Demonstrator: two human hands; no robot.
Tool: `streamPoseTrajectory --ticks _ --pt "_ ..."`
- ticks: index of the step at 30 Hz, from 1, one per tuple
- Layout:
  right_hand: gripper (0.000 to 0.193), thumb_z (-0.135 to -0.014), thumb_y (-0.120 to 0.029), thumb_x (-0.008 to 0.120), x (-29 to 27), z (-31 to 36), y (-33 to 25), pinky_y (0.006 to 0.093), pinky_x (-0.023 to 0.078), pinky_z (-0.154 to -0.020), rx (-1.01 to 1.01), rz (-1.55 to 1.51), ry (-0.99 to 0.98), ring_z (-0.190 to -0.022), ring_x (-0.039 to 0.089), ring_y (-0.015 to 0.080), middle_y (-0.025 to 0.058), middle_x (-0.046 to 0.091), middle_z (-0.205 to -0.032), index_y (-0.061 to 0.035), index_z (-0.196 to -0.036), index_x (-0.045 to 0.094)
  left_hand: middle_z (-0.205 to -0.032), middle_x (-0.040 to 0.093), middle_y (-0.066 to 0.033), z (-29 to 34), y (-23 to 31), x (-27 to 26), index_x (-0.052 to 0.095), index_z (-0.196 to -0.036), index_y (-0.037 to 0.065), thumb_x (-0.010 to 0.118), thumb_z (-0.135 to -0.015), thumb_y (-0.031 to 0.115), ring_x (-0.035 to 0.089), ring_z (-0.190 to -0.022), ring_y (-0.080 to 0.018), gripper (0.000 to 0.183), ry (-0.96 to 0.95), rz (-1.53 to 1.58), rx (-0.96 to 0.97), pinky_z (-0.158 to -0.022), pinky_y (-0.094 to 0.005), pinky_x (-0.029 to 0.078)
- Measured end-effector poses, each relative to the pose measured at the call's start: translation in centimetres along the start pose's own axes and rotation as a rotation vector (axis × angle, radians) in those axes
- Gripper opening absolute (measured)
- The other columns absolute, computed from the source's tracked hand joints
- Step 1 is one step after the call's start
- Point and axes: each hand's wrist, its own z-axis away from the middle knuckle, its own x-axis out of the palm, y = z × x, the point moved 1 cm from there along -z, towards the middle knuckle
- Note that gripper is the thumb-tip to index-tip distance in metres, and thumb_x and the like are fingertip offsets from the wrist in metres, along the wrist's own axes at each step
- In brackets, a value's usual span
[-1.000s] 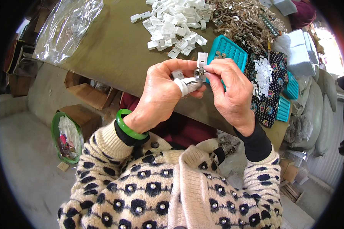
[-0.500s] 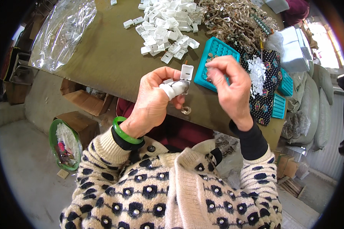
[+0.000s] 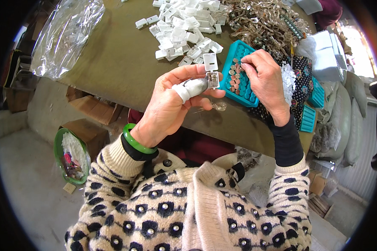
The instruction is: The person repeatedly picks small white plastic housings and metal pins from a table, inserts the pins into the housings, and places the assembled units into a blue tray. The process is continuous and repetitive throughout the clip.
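My left hand [image 3: 160,94] grips a small white plastic box [image 3: 213,79] with its hinged lid raised. Something small and brownish sits inside the box. A white-and-grey cover [image 3: 192,89] wraps the thumb. Below these fingers is a clear, thin looped strand [image 3: 219,106]; whether they hold it I cannot tell. Pinched together, the fingertips of my right hand [image 3: 264,79] are over the turquoise tray [image 3: 252,103], and whatever is between them is too small to make out. Several round coppery pieces [image 3: 236,78] lie in the tray near them.
White boxes [image 3: 182,29] lie heaped farther back, beside a tangle of clear strands [image 3: 259,25]. White chips [image 3: 287,81] rest on a dotted cloth [image 3: 302,69] at the right. Clear plastic film [image 3: 67,39] covers the table's left end. A green basket [image 3: 72,157] stands on the floor.
My right hand has moved right, and its fingertips now meet over the tray. My left hand has shifted the box slightly right and turned it so its inside shows.
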Motion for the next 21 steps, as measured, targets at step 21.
streamPoseTrajectory --ticks 21 --pt "0.016 -0.08 0.003 0.071 1.0 1.8 -8.6 0.0328 0.051 -0.07 -0.18 -0.175 0.348 -0.078 0.062 0.0254 0.0121 0.063 -0.089 -0.0009 -0.094 0.063 -0.095 0.067 -0.0125 1.1 -0.7 0.2 0.062 -0.11 -0.001 0.065 -0.089 0.003 0.069 -0.074 -0.0199 0.021 -0.042 0.186 0.01 -0.051 -0.0254 0.053"
